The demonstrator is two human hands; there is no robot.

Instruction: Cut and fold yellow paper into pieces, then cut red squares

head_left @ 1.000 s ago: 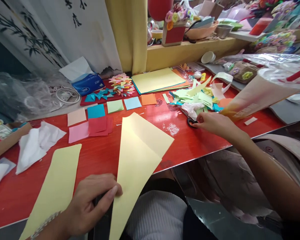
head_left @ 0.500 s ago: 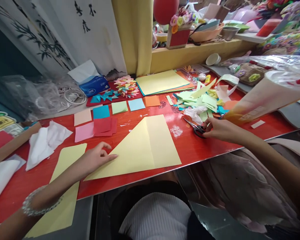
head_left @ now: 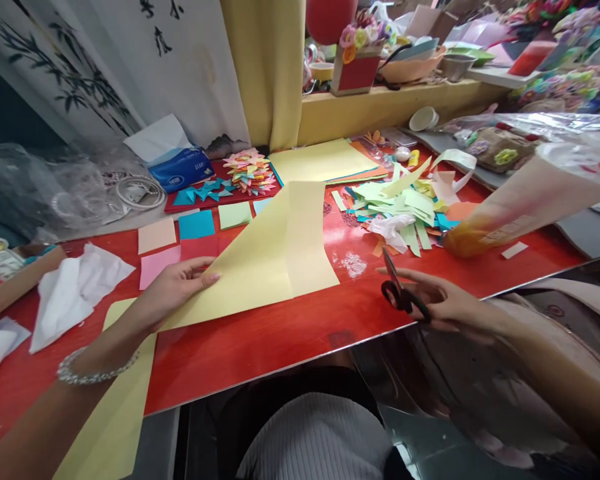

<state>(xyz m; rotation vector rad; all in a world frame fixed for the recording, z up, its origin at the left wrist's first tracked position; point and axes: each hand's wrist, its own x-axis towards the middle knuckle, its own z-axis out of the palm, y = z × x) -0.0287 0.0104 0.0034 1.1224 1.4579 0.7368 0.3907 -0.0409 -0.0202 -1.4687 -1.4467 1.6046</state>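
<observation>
My left hand (head_left: 183, 290) pinches the left part of a folded sheet of yellow paper (head_left: 250, 267), thumb on top and fingers beneath. The sheet is lifted off the red table, with a diagonal folded edge on its left and a paler strip along its right. In my right hand (head_left: 443, 300) is a pair of scissors (head_left: 400, 293) with black handles, the blades pointing up and away from me. Under my left forearm lies another yellow sheet (head_left: 115, 407), hanging over the table edge.
Small coloured paper squares (head_left: 196, 225) lie behind the sheet. Paper scraps (head_left: 405, 200) are heaped at the right beside a tilted drink cup (head_left: 515, 200). Stacked large sheets (head_left: 320, 162), folded paper pieces (head_left: 250, 171) and a blue tissue pack (head_left: 183, 168) stand farther back. Crumpled tissue (head_left: 80, 293) lies left.
My left hand has taken hold of the yellow sheet and raised it away from me, over some squares. My right hand has picked the scissors up off the table and brought them nearer.
</observation>
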